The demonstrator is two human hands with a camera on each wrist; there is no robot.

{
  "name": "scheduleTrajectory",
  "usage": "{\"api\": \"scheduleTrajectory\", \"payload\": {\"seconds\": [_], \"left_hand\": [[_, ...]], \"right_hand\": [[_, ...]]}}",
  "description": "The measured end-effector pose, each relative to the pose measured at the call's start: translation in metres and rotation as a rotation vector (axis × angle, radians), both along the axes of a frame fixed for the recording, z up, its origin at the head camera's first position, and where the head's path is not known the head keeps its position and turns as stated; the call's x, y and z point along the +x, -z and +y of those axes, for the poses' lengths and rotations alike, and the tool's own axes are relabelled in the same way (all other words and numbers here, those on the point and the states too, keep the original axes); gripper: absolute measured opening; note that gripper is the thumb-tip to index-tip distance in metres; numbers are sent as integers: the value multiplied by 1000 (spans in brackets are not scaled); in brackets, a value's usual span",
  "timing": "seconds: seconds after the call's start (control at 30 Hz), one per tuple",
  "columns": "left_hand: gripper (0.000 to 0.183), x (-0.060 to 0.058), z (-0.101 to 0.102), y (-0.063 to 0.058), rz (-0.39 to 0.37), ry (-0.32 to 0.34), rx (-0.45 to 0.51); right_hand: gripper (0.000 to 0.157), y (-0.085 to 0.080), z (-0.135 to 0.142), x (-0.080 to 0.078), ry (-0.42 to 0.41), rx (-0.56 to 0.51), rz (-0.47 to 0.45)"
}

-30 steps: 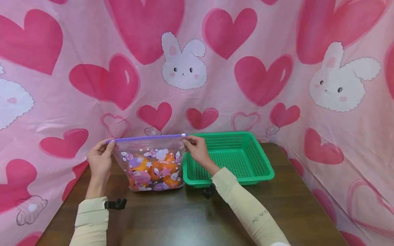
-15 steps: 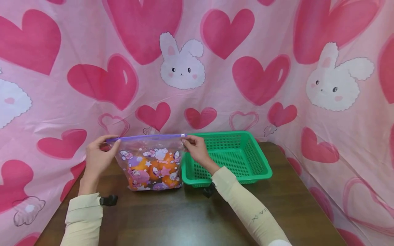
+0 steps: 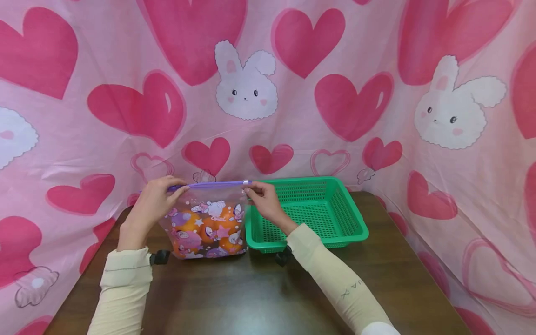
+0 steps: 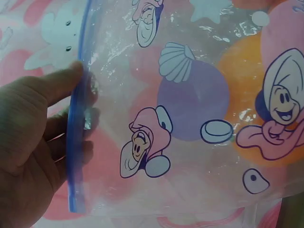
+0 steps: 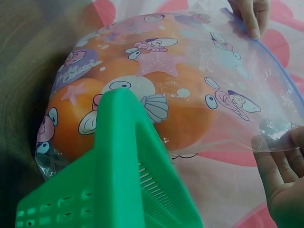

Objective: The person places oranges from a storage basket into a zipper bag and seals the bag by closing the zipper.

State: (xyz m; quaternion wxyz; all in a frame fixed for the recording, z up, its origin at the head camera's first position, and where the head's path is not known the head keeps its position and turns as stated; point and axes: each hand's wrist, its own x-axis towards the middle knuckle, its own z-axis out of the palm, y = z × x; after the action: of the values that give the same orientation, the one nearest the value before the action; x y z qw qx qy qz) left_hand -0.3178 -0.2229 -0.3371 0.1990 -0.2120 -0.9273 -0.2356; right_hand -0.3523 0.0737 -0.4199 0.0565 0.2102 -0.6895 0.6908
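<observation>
A clear zip bag (image 3: 209,228) printed with cartoon figures, shells and stars stands upright on the table, with several round orange fruits (image 5: 185,116) inside. Along its top runs a purple zip strip (image 3: 213,185) with a white slider (image 3: 245,182) near the right end. My left hand (image 3: 152,202) pinches the strip left of its middle, thumb on the near side and fingers behind, as the left wrist view shows. At the upper right corner, just below the slider, my right hand (image 3: 265,200) pinches the bag's edge between thumb and fingers.
A green plastic basket (image 3: 310,243) with slotted walls stands right of the bag, close beside it, and nothing is seen inside. Both rest on a brown wooden table (image 3: 234,298). A pink curtain (image 3: 293,125) with hearts and rabbits hangs behind and at the sides.
My left hand has slid from the left end of the zip strip rightward along it, its fingers spreading and then closing again. My right hand stays at the right corner; the basket has not moved.
</observation>
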Motion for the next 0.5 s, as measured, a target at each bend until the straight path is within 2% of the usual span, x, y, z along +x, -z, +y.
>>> {"api": "scheduleTrajectory", "payload": {"seconds": [0.13, 0.37, 0.5], "left_hand": [[17, -2, -1, 4, 25, 21, 45], [19, -4, 0, 12, 207, 71, 59], [18, -3, 4, 13, 210, 57, 48]], "right_hand": [[22, -1, 1, 1, 27, 46, 6], [23, -2, 1, 1, 54, 33, -26], [24, -1, 1, 0, 53, 36, -8]]}}
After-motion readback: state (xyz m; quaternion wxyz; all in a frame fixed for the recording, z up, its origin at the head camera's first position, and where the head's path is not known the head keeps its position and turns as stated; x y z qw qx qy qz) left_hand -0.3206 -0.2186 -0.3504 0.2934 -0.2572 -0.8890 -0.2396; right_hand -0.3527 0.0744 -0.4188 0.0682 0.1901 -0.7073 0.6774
